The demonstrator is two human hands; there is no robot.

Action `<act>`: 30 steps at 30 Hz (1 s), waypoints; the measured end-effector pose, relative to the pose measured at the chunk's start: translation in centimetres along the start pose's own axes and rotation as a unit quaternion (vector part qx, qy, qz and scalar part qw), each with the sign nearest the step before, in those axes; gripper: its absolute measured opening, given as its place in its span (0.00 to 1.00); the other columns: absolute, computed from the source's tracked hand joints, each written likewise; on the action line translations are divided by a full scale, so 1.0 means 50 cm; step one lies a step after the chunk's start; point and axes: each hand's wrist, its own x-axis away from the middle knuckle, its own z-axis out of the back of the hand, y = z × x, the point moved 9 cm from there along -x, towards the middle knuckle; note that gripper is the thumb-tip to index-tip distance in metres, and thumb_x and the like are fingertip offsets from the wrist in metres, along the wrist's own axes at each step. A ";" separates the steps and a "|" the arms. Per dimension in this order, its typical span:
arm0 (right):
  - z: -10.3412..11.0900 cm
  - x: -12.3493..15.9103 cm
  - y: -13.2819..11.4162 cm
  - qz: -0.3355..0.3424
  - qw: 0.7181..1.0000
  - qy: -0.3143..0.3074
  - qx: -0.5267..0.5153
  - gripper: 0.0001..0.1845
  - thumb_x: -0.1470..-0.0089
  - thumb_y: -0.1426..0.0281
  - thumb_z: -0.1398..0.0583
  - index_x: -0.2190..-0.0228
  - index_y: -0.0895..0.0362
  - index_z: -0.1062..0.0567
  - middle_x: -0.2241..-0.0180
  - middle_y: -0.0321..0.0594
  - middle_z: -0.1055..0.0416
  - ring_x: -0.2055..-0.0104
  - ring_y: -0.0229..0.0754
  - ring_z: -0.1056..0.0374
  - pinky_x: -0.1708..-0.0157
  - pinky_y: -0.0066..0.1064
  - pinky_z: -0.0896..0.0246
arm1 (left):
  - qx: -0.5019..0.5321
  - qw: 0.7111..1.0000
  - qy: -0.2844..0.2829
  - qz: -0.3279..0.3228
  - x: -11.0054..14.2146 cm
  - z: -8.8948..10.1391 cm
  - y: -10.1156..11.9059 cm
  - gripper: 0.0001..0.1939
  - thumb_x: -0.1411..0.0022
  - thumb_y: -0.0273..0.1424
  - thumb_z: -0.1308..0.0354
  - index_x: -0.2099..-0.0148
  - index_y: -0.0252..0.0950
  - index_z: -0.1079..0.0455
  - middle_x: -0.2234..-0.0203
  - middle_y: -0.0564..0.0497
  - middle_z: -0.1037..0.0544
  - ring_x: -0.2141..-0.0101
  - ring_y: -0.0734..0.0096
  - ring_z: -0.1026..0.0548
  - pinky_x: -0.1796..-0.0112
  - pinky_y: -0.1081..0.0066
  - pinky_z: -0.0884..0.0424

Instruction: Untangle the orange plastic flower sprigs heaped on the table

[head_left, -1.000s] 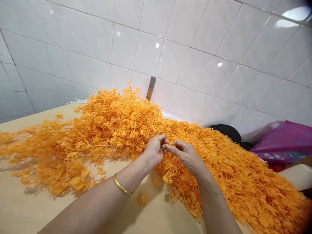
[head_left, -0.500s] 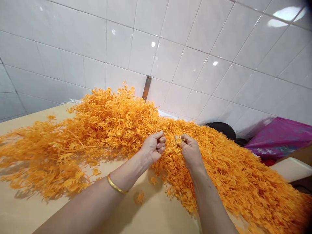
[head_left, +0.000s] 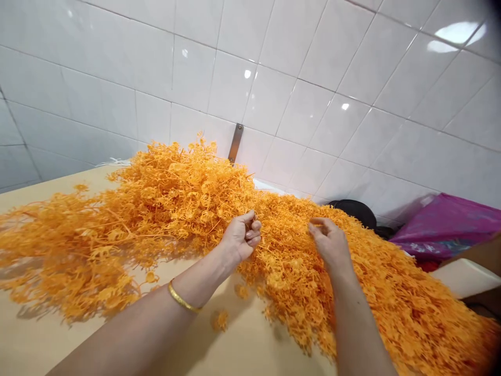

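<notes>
My left hand (head_left: 243, 237), with a gold bangle (head_left: 182, 298) on the wrist, is closed, thumb against curled fingers, in front of the orange plastic-looking sprigs. What it pinches is too small to make out. My right hand (head_left: 332, 243) is bent over the right-hand heap of orange pieces (head_left: 376, 292), thumb and forefinger close together; anything between them is hidden. To the left lies a bushy pile of stemmed orange sprigs (head_left: 188, 183). Two loose orange pieces, one of them a small floret (head_left: 219, 320), rest on the table near my left forearm.
A pale table (head_left: 258, 347) carries both heaps against a white tiled wall (head_left: 129, 62) with a metal bracket (head_left: 235, 143). At the right are a black round object (head_left: 358, 211), a purple bag (head_left: 450, 224) and a cream-coloured block (head_left: 465, 277).
My right hand has moved right, away from my left hand, and the orange floret it pinched no longer shows in its fingers. My left hand has shifted slightly left, still closed.
</notes>
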 end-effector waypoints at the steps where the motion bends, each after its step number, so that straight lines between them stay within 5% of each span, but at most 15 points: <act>1: -0.012 0.006 -0.019 0.019 0.998 -0.013 0.051 0.11 0.58 0.60 0.45 0.78 0.56 0.33 0.79 0.38 0.38 0.75 0.41 0.40 0.73 0.32 0.48 | 0.001 1.000 -0.002 -0.004 0.000 0.000 0.002 0.10 0.44 0.29 0.54 0.77 0.35 0.47 0.89 0.59 0.42 0.91 0.86 0.53 0.88 0.81 0.58; 5: -0.038 0.035 -0.091 0.064 0.991 -0.041 0.113 0.16 0.56 0.58 0.46 0.82 0.57 0.33 0.73 0.40 0.37 0.74 0.39 0.42 0.73 0.31 0.50 | 0.007 1.000 -0.014 -0.012 0.002 -0.007 0.009 0.10 0.44 0.29 0.54 0.77 0.34 0.46 0.89 0.58 0.40 0.91 0.86 0.52 0.88 0.81 0.58; 7: -0.074 0.056 -0.117 0.072 0.984 -0.148 0.070 0.15 0.54 0.58 0.47 0.81 0.57 0.33 0.77 0.37 0.38 0.76 0.36 0.44 0.77 0.28 0.52 | 0.010 1.000 -0.011 -0.020 0.004 -0.009 0.013 0.10 0.44 0.29 0.54 0.77 0.34 0.45 0.89 0.57 0.39 0.91 0.85 0.51 0.88 0.81 0.57; 10: -0.135 0.109 -0.139 0.080 0.937 -0.339 0.034 0.14 0.55 0.60 0.45 0.82 0.57 0.34 0.81 0.34 0.41 0.78 0.34 0.47 0.79 0.26 0.54 | 0.019 0.999 -0.005 -0.045 0.008 -0.013 0.022 0.09 0.45 0.29 0.53 0.77 0.34 0.45 0.87 0.55 0.37 0.90 0.85 0.50 0.88 0.81 0.54; 13: -0.155 0.134 -0.139 0.085 0.909 -0.407 0.030 0.13 0.58 0.64 0.42 0.85 0.57 0.38 0.83 0.31 0.45 0.80 0.32 0.50 0.81 0.25 0.56 | 0.022 0.997 0.008 -0.074 0.013 -0.016 0.033 0.09 0.44 0.29 0.53 0.76 0.33 0.44 0.84 0.53 0.34 0.88 0.85 0.45 0.86 0.81 0.49; 20: -0.079 0.074 -0.101 0.003 0.964 -0.262 -0.041 0.08 0.56 0.66 0.45 0.79 0.57 0.37 0.81 0.33 0.40 0.78 0.34 0.44 0.78 0.26 0.51 | -0.075 0.984 0.133 -0.096 0.017 0.022 0.018 0.08 0.48 0.33 0.46 0.69 0.33 0.39 0.77 0.53 0.34 0.80 0.79 0.34 0.78 0.77 0.39; 26: -0.018 0.036 -0.065 -0.062 0.984 -0.096 -0.136 0.11 0.61 0.63 0.42 0.81 0.58 0.35 0.84 0.30 0.42 0.82 0.31 0.47 0.82 0.24 0.54 | -0.198 0.969 0.108 -0.106 0.021 0.019 0.004 0.18 0.55 0.38 0.42 0.61 0.35 0.36 0.63 0.49 0.33 0.77 0.79 0.33 0.78 0.76 0.41; 30: 0.032 0.023 -0.027 -0.108 0.970 0.037 -0.216 0.11 0.66 0.64 0.40 0.82 0.58 0.35 0.85 0.29 0.43 0.83 0.30 0.49 0.85 0.22 0.54 | -0.331 0.922 0.115 -0.163 0.029 0.011 0.024 0.17 0.56 0.39 0.41 0.64 0.33 0.31 0.60 0.46 0.33 0.71 0.75 0.34 0.73 0.76 0.41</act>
